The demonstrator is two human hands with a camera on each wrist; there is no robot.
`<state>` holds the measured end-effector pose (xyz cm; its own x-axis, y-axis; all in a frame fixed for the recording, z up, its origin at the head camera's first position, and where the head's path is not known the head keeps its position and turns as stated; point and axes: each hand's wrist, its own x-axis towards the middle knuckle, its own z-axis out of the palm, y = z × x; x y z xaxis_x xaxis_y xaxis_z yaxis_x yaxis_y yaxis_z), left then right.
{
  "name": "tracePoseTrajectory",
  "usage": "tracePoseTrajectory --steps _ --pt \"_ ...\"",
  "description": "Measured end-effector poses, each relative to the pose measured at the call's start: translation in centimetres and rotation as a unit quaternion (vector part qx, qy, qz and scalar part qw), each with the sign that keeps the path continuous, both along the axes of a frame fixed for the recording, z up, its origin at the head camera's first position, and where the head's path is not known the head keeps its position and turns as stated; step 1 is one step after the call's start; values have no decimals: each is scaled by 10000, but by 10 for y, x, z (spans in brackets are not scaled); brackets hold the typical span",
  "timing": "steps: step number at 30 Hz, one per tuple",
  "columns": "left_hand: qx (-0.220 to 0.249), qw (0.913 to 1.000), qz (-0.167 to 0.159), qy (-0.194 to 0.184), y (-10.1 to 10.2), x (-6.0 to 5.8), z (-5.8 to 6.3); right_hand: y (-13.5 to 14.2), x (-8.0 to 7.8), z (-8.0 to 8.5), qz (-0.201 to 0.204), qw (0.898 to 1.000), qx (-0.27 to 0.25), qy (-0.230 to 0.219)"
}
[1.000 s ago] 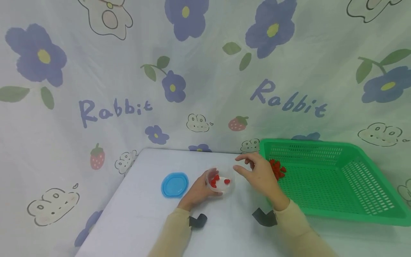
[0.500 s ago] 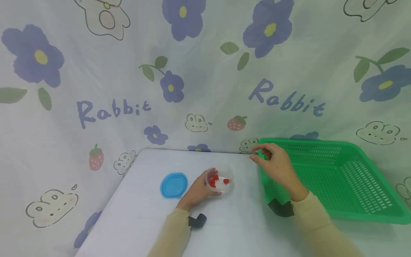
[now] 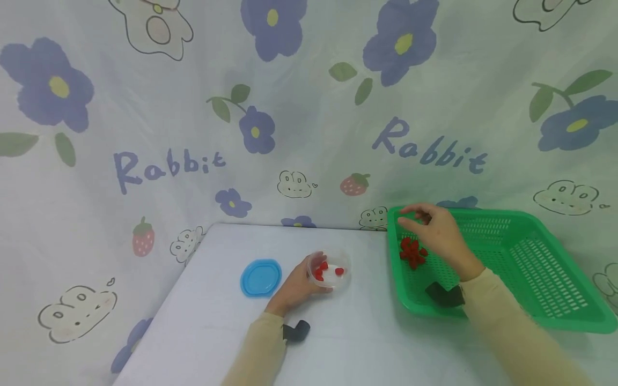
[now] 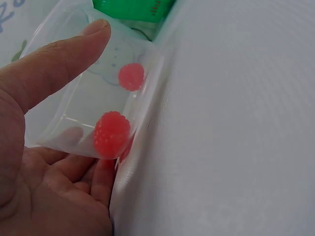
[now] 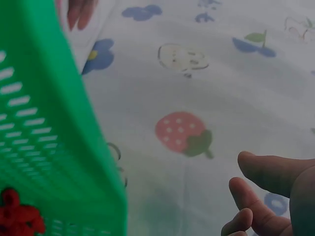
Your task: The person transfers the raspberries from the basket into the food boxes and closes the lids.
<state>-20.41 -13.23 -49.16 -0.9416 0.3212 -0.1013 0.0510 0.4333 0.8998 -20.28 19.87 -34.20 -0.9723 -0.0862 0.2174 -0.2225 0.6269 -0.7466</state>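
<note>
Basket [image 3: 413,306] to my right, cup [image 3: 332,280] to my left

A printed cloth [image 3: 309,134] with flowers and the word "Rabbit" hangs behind the white table [image 3: 203,321]. The green basket sits at my far right. My right hand [image 3: 436,230] is over its left end, thumb and fingertips parted by a narrow gap. My left hand [image 3: 299,284] curls round the clear cup, thumb on one side and fingers on the other. Left of that hand, a blue lid [image 3: 261,278] lies on the table. A few red berries [image 3: 339,271] rest inside the cup; a heap of berries [image 3: 412,253] lies in the basket, near my right hand.
</note>
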Motion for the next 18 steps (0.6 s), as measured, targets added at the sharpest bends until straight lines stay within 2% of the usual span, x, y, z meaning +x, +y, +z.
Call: tracePoseTrajectory --steps 10,18 --pt "66 10000 14 -31 0 1 1 27 -19 -14 4 9990 219 -395" --pt "97 9999 22 -22 0 1 1 46 -31 -32 217 9941 186 -1045"
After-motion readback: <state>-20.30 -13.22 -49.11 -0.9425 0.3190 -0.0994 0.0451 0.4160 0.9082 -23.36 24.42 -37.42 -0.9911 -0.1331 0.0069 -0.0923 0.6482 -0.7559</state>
